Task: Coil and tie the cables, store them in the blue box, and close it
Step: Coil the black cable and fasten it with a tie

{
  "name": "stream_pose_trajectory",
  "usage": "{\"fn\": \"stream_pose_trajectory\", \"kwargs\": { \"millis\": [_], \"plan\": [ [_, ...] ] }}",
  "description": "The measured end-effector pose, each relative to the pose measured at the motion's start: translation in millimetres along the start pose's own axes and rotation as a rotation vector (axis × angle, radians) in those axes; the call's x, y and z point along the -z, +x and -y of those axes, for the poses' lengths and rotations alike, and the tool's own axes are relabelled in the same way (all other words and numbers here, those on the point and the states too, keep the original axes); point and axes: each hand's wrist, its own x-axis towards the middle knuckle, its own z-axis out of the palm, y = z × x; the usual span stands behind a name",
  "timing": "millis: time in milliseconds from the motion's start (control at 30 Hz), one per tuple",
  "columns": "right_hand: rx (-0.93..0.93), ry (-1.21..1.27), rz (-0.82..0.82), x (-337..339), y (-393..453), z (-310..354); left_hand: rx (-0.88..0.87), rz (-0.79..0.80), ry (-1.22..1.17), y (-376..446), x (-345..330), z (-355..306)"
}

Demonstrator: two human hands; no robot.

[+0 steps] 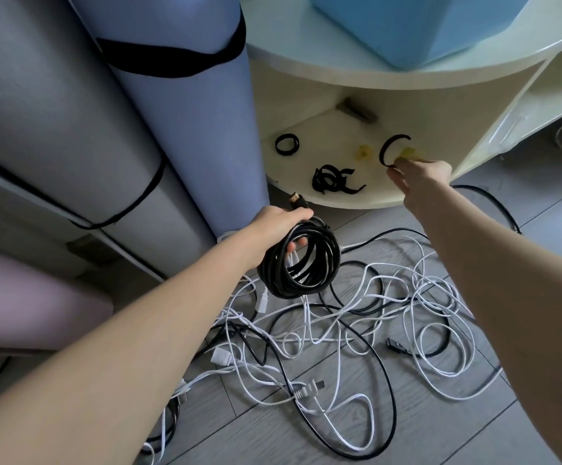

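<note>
Two large rolled mats, grey (48, 105) and lavender (179, 105), each bound by a black strap, lean at the left against a cream curved shelf unit (350, 78). The blue box (417, 25) stands on the unit's top, only its lower part in view. On the grey plank floor (423, 431) sprawls a tangle of loose black and white cables (340, 333), with a white plug (306, 391) near the front. Above the tangle the left hand (279, 226) grips a coiled black cable (301, 260), its connector (60, 198) poking up past the thumb. On the lower shelf the right hand (420, 179) pinches one end of a curved black tie strap (390, 147). A heap of black straps (333, 179) and a rolled one (287, 143) lie to its left.
</note>
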Motion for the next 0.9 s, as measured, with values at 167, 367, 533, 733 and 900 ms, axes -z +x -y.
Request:
{"fn": "stream_pose_trajectory", "kwargs": {
  "millis": [167,367,533,733,900],
  "plan": [
    [0.089,-0.203,0.000,-1.2,12.6,-8.5,-0.032,0.025,0.035,3.8,-9.2,-4.7],
    [0.284,-0.513,-0.002,-0.4,-0.1,-8.7,-0.041,0.052,0.030,-0.8,-12.8,-1.7],
    [0.306,-0.550,0.322,-7.3,-58.9,3.2,-0.051,0.019,0.033,-27.5,0.1,-12.1],
    [0.305,-0.696,0.691,-12.8,-162.0,55.0,-0.151,-0.075,-0.008,-97.8,39.8,-34.9],
    [0.087,-0.482,1.075,4.2,-259.5,104.0,-0.271,-0.092,-0.099,-173.3,73.9,-56.3]
  ]
}}
